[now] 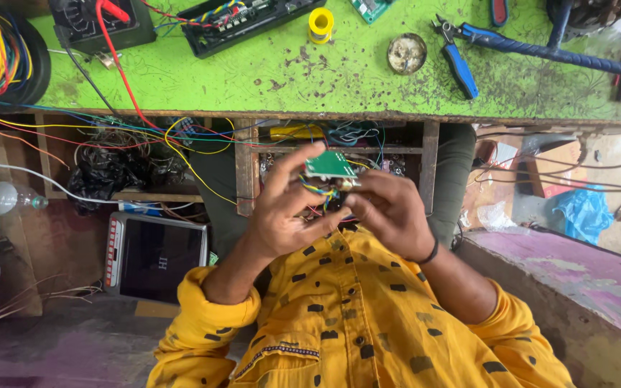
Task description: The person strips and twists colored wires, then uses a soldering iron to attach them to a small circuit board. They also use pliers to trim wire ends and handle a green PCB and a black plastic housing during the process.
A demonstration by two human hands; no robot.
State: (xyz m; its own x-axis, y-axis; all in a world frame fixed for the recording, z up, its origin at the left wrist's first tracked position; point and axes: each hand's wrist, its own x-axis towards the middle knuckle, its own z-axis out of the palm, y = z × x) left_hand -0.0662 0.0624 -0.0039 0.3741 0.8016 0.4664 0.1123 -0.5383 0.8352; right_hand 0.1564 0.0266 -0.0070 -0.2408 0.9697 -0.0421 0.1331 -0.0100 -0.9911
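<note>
Now | left hand, right hand both pinching flat green circuit board | thin wires dangle

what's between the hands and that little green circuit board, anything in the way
Nothing visible. The left hand and right hand both already grip the green circuit board, with its coloured wires hanging between the fingers.

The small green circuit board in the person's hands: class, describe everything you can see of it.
The small green circuit board is a flat, roughly rectangular piece with a light patch on its face. It is held above the lap, below the green workbench edge. The left hand pinches its left side; the right hand grips beneath. Yellow and blue wires hang from its underside.
</note>
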